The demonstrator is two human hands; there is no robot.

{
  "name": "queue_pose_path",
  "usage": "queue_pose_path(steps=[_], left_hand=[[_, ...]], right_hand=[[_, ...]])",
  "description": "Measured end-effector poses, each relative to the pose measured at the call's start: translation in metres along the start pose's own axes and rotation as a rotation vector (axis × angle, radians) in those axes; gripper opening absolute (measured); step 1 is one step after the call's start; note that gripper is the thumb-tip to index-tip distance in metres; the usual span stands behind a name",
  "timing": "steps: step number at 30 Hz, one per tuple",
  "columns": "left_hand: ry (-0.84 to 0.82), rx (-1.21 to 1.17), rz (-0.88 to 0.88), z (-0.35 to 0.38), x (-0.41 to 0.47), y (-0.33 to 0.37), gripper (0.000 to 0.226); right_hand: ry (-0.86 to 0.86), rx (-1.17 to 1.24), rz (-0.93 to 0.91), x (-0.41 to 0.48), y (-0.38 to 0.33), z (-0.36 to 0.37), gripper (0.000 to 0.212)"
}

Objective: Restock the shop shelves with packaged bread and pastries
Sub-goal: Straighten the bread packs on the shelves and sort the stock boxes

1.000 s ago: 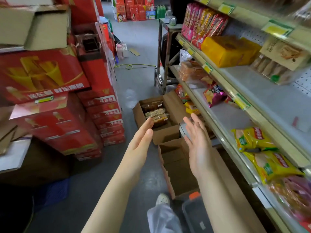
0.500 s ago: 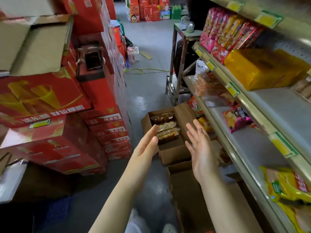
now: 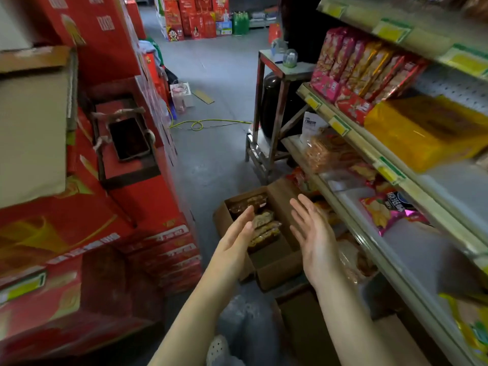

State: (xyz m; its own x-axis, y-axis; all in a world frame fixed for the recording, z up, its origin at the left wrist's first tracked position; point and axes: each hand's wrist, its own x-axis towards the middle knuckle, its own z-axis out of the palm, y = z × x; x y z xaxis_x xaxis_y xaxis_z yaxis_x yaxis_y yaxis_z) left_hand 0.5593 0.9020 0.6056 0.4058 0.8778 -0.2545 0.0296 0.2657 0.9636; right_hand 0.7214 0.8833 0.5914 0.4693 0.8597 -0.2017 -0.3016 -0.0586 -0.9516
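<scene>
both hands empty, palms facing: left hand [image 3: 239, 237] and right hand [image 3: 314, 233] held above an open cardboard box [image 3: 274, 257] on the floor, each grip released. the packaged pastries [image 3: 260, 223] lie stacked inside the box, just beside the lower shelf [image 3: 351, 228]. likely step: reaching down for a pack. risks: a one-sided pinch on slick wrap could let a pack slip or crush the pastry; a lifting elbow could knock the snack bag [image 3: 388, 212] off the shelf.
</scene>
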Motion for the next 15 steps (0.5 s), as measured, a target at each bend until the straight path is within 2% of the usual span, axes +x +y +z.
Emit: queue_pose_path(steps=[6, 12, 15], left_hand=[[-0.042, 0.011, -0.027, -0.04, 0.047, 0.002, 0.054], [-0.081, 0.012, -0.081, -0.048, 0.085, -0.002, 0.048], [-0.074, 0.002, -0.106, -0.048, 0.114, -0.008, 0.052]], right_hand=[[0.067, 0.034, 0.005, 0.029, 0.016, 0.037, 0.031], [0.149, 0.058, 0.053, 0.062, 0.03, 0.035, 0.03], [0.17, 0.069, 0.083, 0.089, 0.038, 0.034, 0.033]])
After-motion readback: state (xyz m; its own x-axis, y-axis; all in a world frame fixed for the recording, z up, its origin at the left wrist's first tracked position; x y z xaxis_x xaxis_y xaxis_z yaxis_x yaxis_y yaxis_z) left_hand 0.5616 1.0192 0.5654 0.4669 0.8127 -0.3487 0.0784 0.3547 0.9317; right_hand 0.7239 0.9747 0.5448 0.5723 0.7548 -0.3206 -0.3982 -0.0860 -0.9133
